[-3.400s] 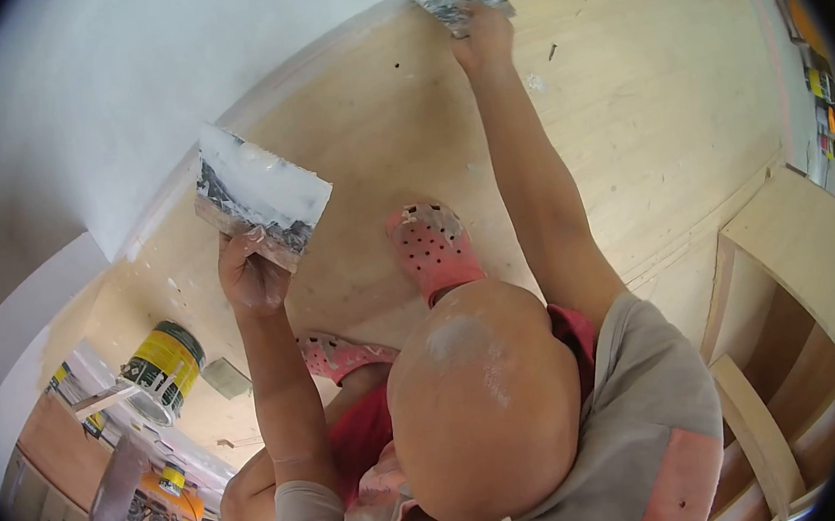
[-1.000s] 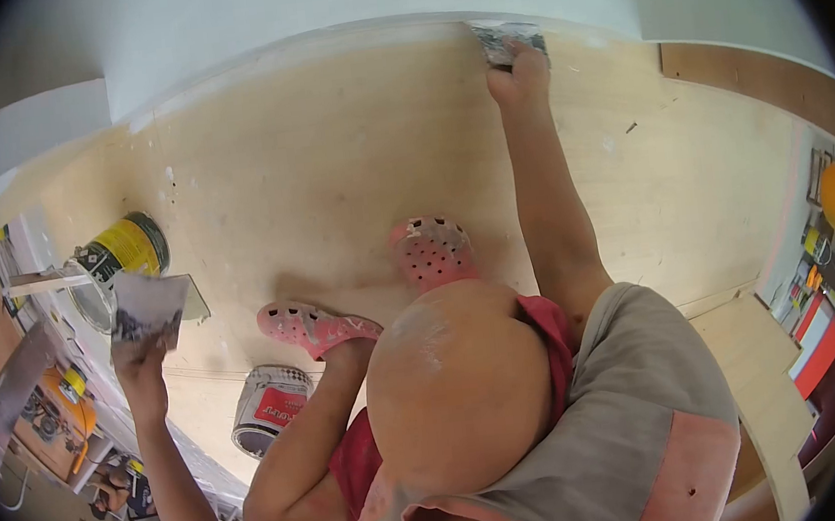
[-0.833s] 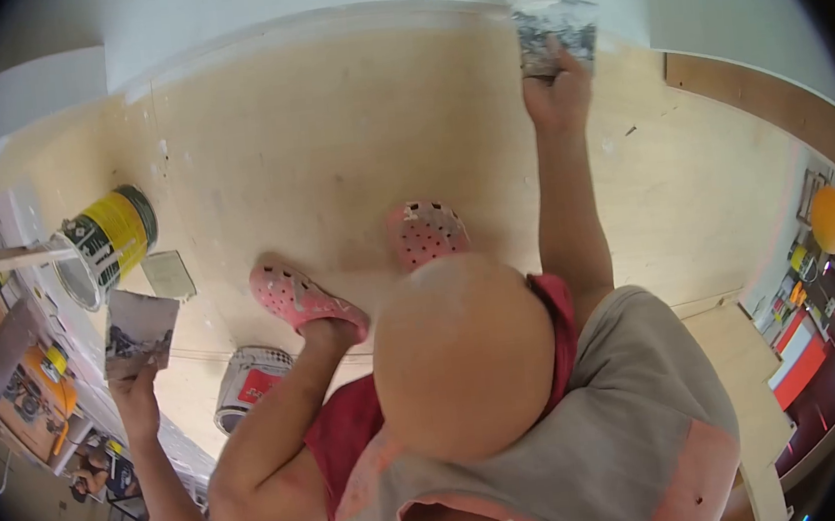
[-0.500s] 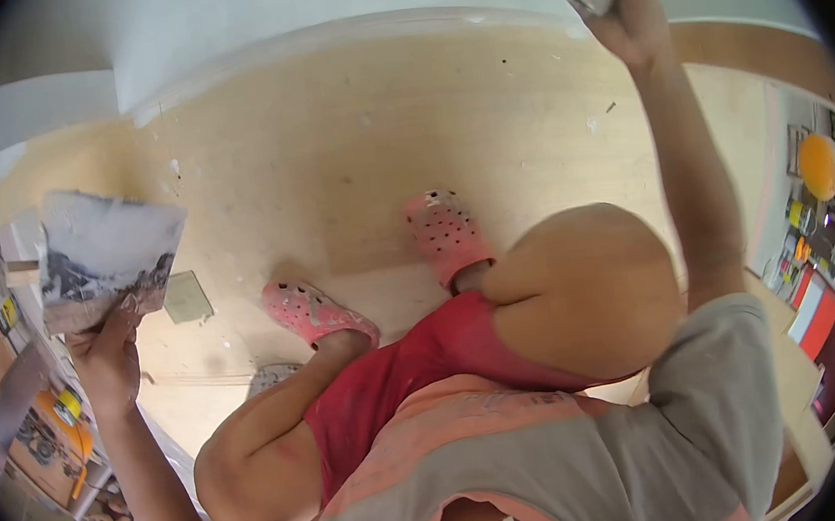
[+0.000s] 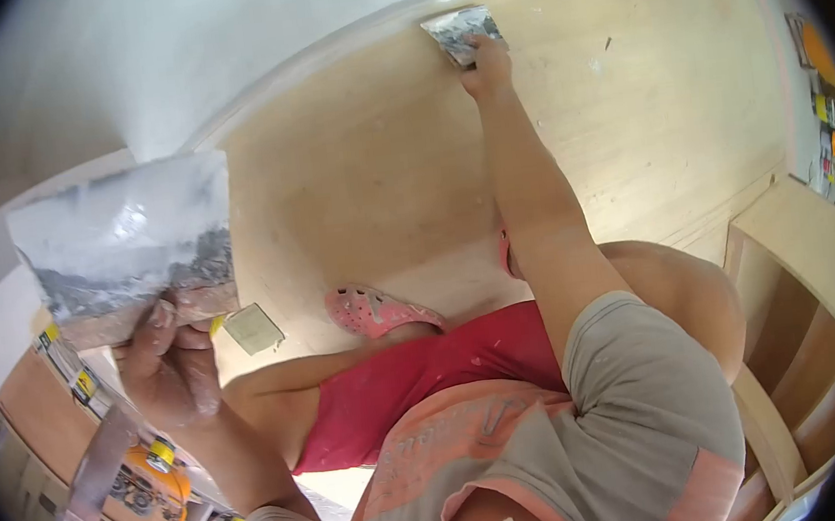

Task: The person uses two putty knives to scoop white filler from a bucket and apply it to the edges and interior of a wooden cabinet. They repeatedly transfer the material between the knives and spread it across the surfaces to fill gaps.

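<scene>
My left hand (image 5: 172, 369) is closed round the lower edge of a wide putty knife (image 5: 128, 233), its broad metal blade smeared with white and grey paste. The blade is held up at the left, close to the camera. Farther out, my right hand (image 5: 489, 68) grips a smaller putty knife (image 5: 456, 32), whose blade also carries white and grey smears. That knife lies along the far edge of the pale wooden panel (image 5: 377, 154), beside the white surface (image 5: 246, 46). Whether its blade edge touches the panel cannot be made out.
A pink clog (image 5: 382, 309) is on my foot. Left of it lies a small square greenish-grey piece (image 5: 254, 328). A wooden shelf frame (image 5: 795, 264) stands at the right. An orange tool (image 5: 152, 477) and other items lie at the lower left.
My right hand has come down from the upper right to the panel's far edge with the small knife. The left knife now looks larger and closer. The view has turned.
</scene>
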Demonstrator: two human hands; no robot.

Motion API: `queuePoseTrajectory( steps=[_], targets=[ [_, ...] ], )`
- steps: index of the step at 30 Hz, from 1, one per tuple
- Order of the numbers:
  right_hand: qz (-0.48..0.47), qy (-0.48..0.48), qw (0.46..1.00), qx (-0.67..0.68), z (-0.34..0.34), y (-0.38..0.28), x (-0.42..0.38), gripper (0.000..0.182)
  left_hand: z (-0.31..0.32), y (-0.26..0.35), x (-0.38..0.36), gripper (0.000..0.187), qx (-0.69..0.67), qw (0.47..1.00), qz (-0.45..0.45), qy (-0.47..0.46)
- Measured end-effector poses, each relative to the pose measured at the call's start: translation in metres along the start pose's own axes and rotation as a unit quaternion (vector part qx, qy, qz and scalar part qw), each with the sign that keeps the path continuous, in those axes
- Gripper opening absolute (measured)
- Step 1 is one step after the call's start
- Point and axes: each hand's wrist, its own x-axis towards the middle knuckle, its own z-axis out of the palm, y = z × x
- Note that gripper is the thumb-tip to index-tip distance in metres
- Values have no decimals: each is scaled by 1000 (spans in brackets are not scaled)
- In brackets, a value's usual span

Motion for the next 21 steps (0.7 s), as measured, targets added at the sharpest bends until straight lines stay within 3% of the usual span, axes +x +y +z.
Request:
queuePoseTrajectory(
  steps=[3, 4, 8, 11, 14, 17, 19, 21],
  targets=[
    [-27, 98, 995, 3, 17, 9, 11, 37, -21, -23, 9, 46, -9, 999, -15, -47],
    [-40, 114, 992, -40, 21, 11, 18, 38, -25, -26, 7, 52, -8, 999, -27, 33],
    [-14, 73, 996, -58, 35, 9, 30, 36, -43, -31, -5, 53, -24, 996, -12, 90],
    [-51, 76, 996, 3, 46, 13, 32, 36, -43, -30, -7, 54, -13, 993, -11, 115],
    [-83, 78, 993, -43, 72, 4, 4, 36, -47, -34, -8, 50, -7, 997, -33, 66],
    [-114, 87, 987, -73, 67, -6, -21, 36, -58, -41, -4, 55, -11, 992, -53, 114],
    [-113, -19, 993, 23, 61, -10, -32, 34, -58, -47, 5, 55, -5, 993, -57, 105],
    [-85, 13, 996, 15, 52, -6, -36, 34, -59, -50, 7, 54, 3, 993, -62, 99]
  ],
)
